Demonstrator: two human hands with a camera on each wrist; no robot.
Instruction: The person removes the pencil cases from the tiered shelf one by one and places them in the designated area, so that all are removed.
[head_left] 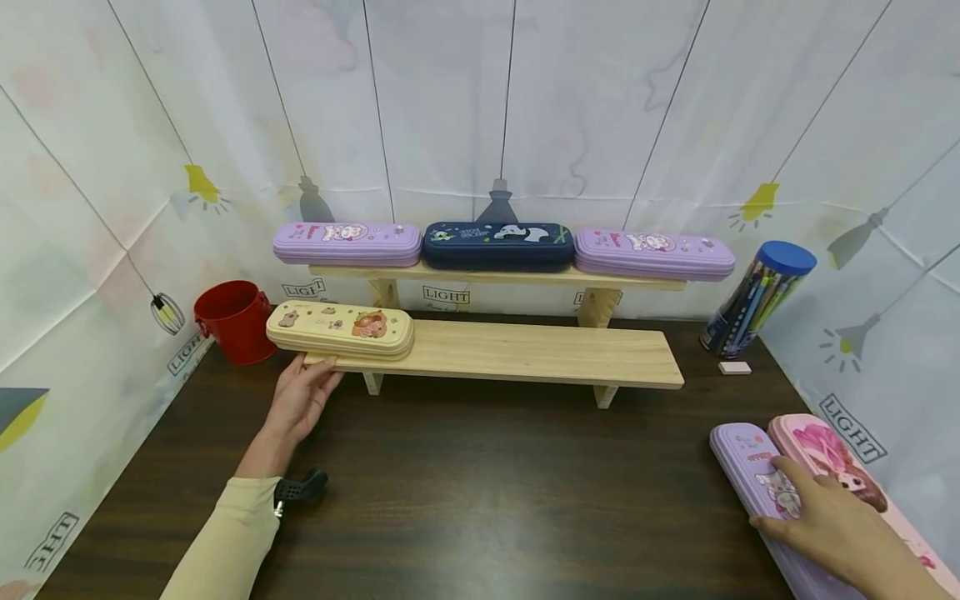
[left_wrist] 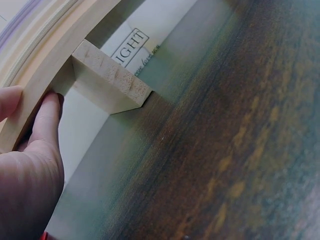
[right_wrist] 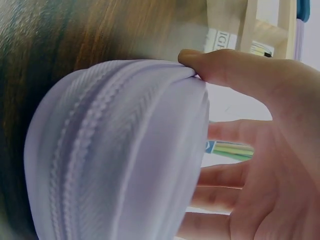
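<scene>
My left hand (head_left: pixel 303 396) grips the left end of the lower board of a wooden two-tier shelf (head_left: pixel 540 352), with one digit under the board in the left wrist view. Just above that hand, a cream pencil case (head_left: pixel 341 329) lies on the board's left end. At the lower right, my right hand (head_left: pixel 840 517) holds a lilac pencil case (head_left: pixel 750 475) across its width, thumb on one side and fingers on the other. In the right wrist view, the zipped end of this lilac case (right_wrist: pixel 115 150) fills the middle. A pink pencil case (head_left: pixel 821 446) lies right beside it.
On the upper tier sit a purple case (head_left: pixel 348 243), a navy panda case (head_left: pixel 498 247) and another purple case (head_left: pixel 652 254). A red bucket (head_left: pixel 234 321) stands left of the shelf. A blue-lidded pen tub (head_left: pixel 757 300) and a white eraser (head_left: pixel 734 367) are at the right.
</scene>
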